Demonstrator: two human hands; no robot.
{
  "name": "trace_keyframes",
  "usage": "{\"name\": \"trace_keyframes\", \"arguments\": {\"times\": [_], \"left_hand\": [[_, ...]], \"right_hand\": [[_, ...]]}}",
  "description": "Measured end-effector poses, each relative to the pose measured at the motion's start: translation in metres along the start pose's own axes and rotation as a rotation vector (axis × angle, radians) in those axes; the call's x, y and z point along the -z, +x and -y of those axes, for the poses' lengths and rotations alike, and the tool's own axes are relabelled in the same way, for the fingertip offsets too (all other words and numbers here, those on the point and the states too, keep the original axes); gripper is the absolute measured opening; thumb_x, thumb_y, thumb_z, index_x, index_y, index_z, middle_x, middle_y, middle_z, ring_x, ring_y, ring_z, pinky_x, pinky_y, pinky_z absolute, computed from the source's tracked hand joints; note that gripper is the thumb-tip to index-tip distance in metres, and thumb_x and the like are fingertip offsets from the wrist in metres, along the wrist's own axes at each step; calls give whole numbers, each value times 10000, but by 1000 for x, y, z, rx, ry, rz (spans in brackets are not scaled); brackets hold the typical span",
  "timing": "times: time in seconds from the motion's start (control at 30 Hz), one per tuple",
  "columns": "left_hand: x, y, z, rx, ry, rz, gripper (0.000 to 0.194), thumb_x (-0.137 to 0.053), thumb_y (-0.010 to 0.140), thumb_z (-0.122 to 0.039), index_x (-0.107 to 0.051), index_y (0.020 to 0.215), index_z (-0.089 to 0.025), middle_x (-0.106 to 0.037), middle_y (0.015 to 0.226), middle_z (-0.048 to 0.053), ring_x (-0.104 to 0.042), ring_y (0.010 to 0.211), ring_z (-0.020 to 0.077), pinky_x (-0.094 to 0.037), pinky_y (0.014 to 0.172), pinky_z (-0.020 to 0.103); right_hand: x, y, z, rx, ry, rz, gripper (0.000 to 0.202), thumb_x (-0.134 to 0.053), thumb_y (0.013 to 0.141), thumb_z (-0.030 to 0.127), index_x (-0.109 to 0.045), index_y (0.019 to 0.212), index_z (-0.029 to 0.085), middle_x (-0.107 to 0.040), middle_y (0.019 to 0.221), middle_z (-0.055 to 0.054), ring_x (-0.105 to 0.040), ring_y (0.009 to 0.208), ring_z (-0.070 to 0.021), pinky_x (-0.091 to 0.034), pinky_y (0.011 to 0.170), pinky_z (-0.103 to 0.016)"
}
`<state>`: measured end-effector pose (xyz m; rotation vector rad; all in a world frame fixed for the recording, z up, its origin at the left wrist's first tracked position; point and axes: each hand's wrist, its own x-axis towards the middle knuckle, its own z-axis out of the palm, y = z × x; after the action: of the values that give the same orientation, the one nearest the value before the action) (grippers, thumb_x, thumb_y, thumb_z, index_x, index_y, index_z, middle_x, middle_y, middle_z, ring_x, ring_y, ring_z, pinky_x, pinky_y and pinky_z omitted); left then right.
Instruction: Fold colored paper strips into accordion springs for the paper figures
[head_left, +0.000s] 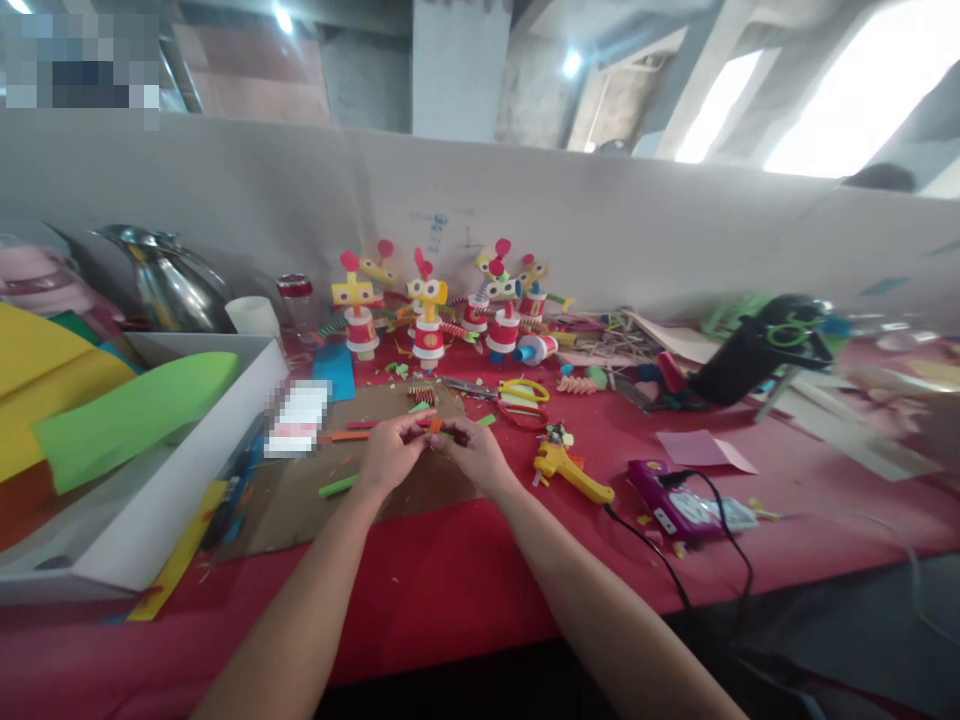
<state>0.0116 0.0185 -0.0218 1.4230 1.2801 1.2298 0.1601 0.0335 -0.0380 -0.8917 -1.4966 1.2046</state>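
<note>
Our left hand and right hand pinch small orange paper piece between them | brown cardboard sheet below | red-covered table | grey concrete pillar

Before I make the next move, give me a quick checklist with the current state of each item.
1. Orange piece between the fingertips of the left hand and right hand: ok.
2. Hands over the cardboard: ok.
3. Loose green strip on the cardboard, by the left hand: ok.
4. Scissors apart from the hands: ok, they lie beyond the right hand.
5. Glue gun hot or cold: cannot tell; it lies on the table to the right, cord at its handle end.
6. All cups upright at the back: not ok, one cup lies on its side.
</note>
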Motion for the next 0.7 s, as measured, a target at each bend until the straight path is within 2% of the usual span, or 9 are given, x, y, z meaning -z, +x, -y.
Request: {"name": "trace_keyframes", "arguments": {"times": [0.17,0.3,0.47,0.57,0.7], "left_hand": [[0,0,2,-36,78,3,337,-695,687,-278,-725,1016,-210,-739,919,77,-664,879,262,-495,791,337],[-3,-1,1,-108,109,-29,297,-655,732,-299,-707,1008,-202,-728,943,80,-660,884,239,-492,806,330],[-4,-2,-5,-199,43,-73,262,-659,719,-232,-614,977,-209,-705,893,57,-655,841,198,-481,791,300],[-3,-3,-9,-182,11,-111,305,-677,701,-216,-566,985,-212,-693,860,44,-652,821,188,-473,790,298],[-11,-4,-10,-138,-149,-113,330,-729,653,-246,-589,947,-191,-664,824,32,-629,801,176,-482,754,290]], "right_hand": [[2,1,3,-22,24,-56,186,-719,656,346,-696,775,204,-689,711,-14,-615,659,-161,-487,637,-286],[0,-1,10,-4,92,-94,165,-712,665,347,-684,745,205,-680,712,-8,-619,680,-157,-492,672,-288],[-3,-3,11,-69,337,-93,223,-733,650,367,-670,794,209,-686,754,-8,-638,714,-160,-511,713,-309],[-5,-4,12,-27,375,-106,202,-743,650,343,-675,784,208,-677,747,-4,-627,698,-147,-504,727,-306],[-7,-4,14,-19,407,-196,211,-757,620,334,-666,760,206,-665,717,3,-603,671,-144,-496,694,-291]]}}
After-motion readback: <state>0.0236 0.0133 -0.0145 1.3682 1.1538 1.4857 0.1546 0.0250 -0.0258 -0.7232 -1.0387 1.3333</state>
